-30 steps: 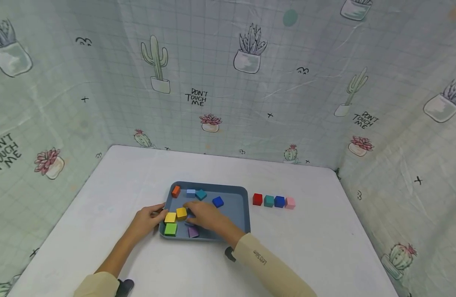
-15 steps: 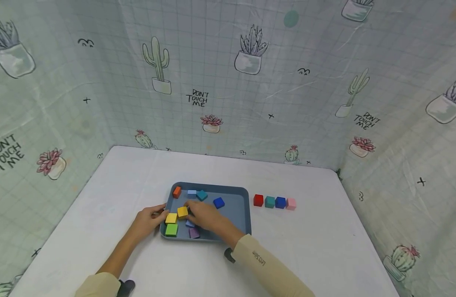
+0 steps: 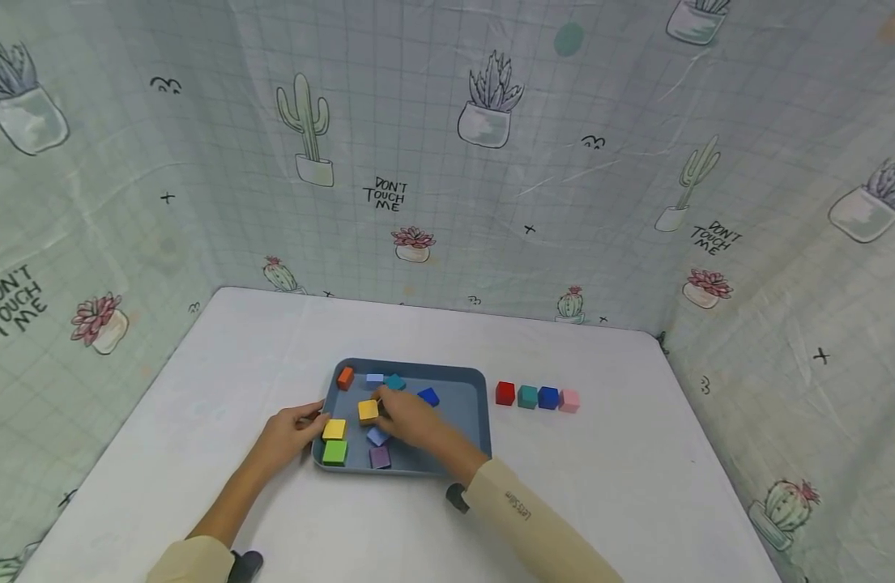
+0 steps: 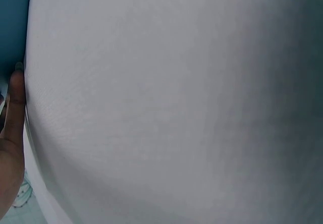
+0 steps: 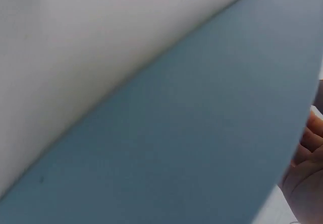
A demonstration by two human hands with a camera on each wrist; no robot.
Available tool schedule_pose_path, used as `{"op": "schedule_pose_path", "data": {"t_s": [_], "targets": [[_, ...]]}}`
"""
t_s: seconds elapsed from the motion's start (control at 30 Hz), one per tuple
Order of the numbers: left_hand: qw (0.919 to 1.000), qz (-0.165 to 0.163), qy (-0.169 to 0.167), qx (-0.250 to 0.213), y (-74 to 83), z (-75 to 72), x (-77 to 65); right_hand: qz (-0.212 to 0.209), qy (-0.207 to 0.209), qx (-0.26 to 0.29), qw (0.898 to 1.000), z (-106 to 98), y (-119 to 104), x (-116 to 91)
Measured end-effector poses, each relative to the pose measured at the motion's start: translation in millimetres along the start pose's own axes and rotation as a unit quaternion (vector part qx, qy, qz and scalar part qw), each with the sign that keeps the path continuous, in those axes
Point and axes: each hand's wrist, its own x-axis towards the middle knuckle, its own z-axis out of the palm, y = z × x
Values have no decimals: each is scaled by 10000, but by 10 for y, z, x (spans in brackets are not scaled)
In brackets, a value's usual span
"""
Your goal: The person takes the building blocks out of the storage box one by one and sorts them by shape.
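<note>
My right hand (image 3: 411, 417) pinches a golden-yellow cube (image 3: 368, 412) by its right side, over the left half of the blue-grey tray (image 3: 454, 465). My left hand (image 3: 290, 431) holds the tray's left rim, its thumb and fingertips next to a light yellow cube (image 3: 334, 429). A green cube (image 3: 334, 453) lies just in front of that one. Close below the right hand are a periwinkle block (image 3: 377, 436) and a purple block (image 3: 380, 457). In the right wrist view the tray wall (image 5: 192, 123) fills much of the picture, and the cube is hidden.
Along the tray's back lie an orange block (image 3: 345, 378), a light blue block (image 3: 375, 379), a teal block (image 3: 394, 381) and a blue block (image 3: 428, 397). Right of the tray, a red cube (image 3: 505, 393), teal cube (image 3: 528, 397), blue cube (image 3: 548, 397) and pink cube (image 3: 569, 401) form a row.
The golden-yellow cube has moved right with my right hand, away from the light yellow cube. More of the periwinkle block shows. My left hand stays at the tray's rim.
</note>
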Motion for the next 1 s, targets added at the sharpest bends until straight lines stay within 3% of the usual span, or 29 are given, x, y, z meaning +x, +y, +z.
{"op": "schedule_pose_path", "data": {"t_s": [0.27, 0.53, 1.0], "targets": [[10000, 86, 8, -33, -4, 1, -13, -203, 122, 40, 9997, -84, 134, -71], [10000, 57, 19, -34, -19, 9, -20, 18, -28, 765, 9971, -231, 279, -196], [10000, 16, -3, -72, -5, 23, -39, 332, 182, 646, 9972, -472, 603, -432]]}}
